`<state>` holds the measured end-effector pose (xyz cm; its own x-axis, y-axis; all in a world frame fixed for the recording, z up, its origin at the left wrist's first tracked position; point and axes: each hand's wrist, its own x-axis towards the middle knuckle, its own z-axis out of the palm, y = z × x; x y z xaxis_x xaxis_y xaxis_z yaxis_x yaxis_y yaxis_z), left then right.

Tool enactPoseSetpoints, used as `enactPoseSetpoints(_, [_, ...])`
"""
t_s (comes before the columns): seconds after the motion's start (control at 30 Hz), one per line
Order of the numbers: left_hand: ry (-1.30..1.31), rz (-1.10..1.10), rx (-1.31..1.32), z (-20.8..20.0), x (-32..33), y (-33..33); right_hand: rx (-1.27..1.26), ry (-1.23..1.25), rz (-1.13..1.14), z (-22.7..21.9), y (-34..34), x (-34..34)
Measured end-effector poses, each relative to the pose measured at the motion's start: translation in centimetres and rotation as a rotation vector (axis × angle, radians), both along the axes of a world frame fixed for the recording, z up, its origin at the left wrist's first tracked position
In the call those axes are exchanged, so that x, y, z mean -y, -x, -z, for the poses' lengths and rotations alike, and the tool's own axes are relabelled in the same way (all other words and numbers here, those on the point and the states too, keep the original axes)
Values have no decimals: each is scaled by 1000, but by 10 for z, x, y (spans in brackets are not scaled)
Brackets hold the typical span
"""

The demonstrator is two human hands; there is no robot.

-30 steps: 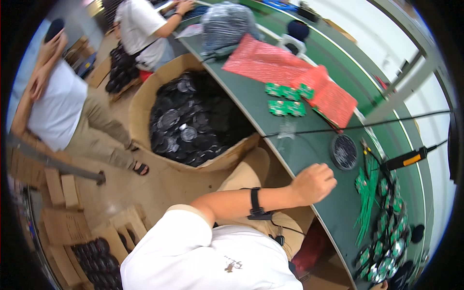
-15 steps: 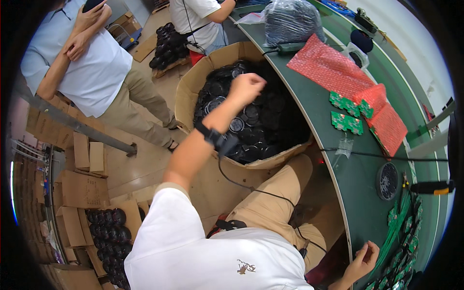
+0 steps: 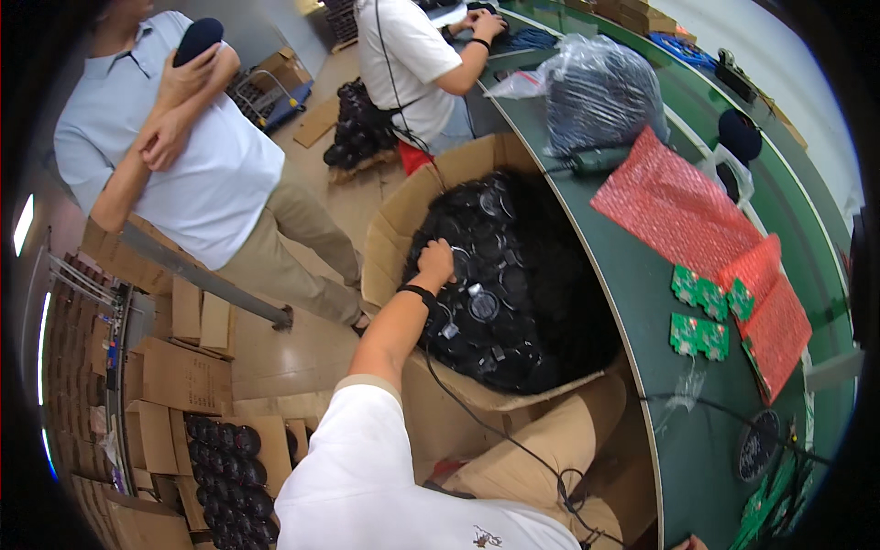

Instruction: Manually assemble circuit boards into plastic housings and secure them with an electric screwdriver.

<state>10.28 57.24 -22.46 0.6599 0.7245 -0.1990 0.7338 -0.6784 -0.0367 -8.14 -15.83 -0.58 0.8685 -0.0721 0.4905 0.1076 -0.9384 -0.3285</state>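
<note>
My left hand [image 3: 437,263] reaches down into a large cardboard box [image 3: 390,240] full of black round plastic parts [image 3: 483,303]. Its fingers are curled in among the parts at the box's left side; what they hold, if anything, is hidden. A black strap [image 3: 418,294] circles that wrist, and a cable hangs near it. Only a bit of my right hand [image 3: 694,544] shows at the lower edge, by the green bench [image 3: 632,266]; its fingers cannot be made out. Nearest to it lie green wires [image 3: 759,506] and a round black dish [image 3: 759,445] of small pieces.
Green circuit boards [image 3: 698,336], red bubble wrap [image 3: 674,206] and a filled plastic bag [image 3: 600,96] lie on the bench. A person [image 3: 211,174] stands at the left, arms folded; another [image 3: 417,55] works beyond the box. Stacked black domes [image 3: 229,477] sit at lower left.
My left hand has gone lower into the box, onto the parts. The view has shifted, so the scene sits lower and farther right. My right hand has almost left the picture.
</note>
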Motion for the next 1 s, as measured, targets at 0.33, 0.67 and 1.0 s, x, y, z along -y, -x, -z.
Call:
enactPoseSetpoints(0.33, [-163,365,81,-17,-47,-47,77,233,-47,-6,-8,-3])
enactPoseSetpoints(0.67, [145,124,581,-125,-9,-29,30,121,-39,-6,-1,-5])
enactPoseSetpoints(1.0, [1411,285,909,-249,208,-64,13,-37,-35,25,7,17])
